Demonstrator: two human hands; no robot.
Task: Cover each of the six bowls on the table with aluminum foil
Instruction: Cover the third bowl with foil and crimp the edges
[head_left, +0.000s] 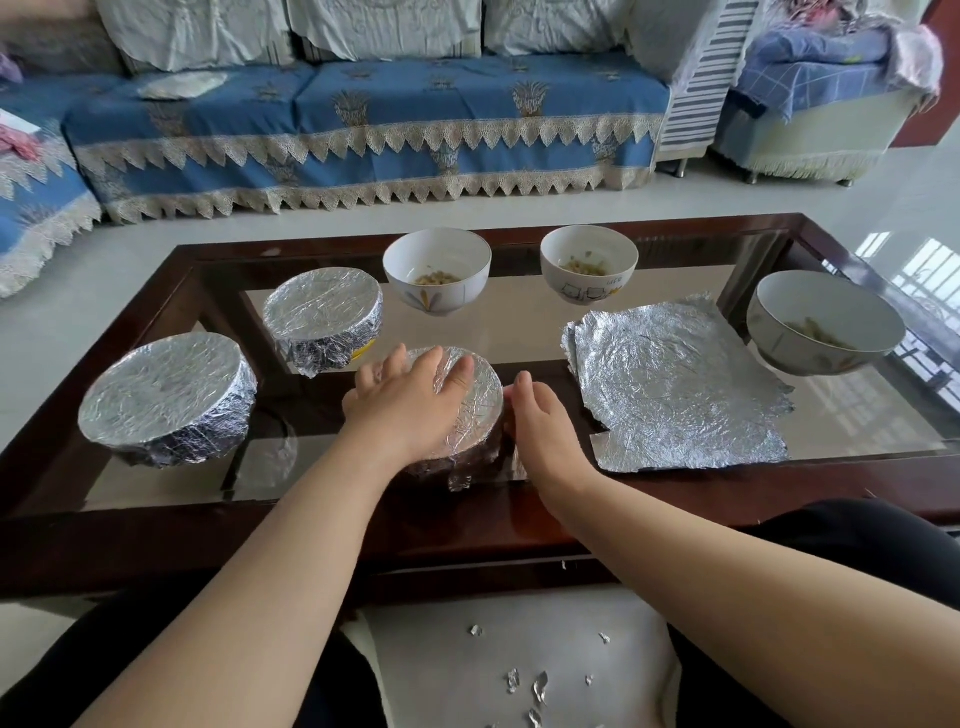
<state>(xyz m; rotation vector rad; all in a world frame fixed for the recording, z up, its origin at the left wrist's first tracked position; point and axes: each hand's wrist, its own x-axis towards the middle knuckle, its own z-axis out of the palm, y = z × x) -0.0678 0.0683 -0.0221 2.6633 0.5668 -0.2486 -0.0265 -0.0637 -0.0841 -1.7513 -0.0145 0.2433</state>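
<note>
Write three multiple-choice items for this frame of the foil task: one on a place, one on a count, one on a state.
1. Where do the loose crinkled aluminium foil sheets lie on the dark wooden glass-topped table?
A. right of the hands
B. at the far left edge
C. on the sofa

2. How many white ceramic bowls are uncovered?
A. one
B. three
C. five

3. What is the left hand doing?
A. hanging idle
B. lifting a bowl
C. pressing flat on a foil-covered bowl

Answers: 1 A, the sheets lie beside the right hand. 2 B, open bowls at and. 3 C, its straight fingers lie on the foil top.
</note>
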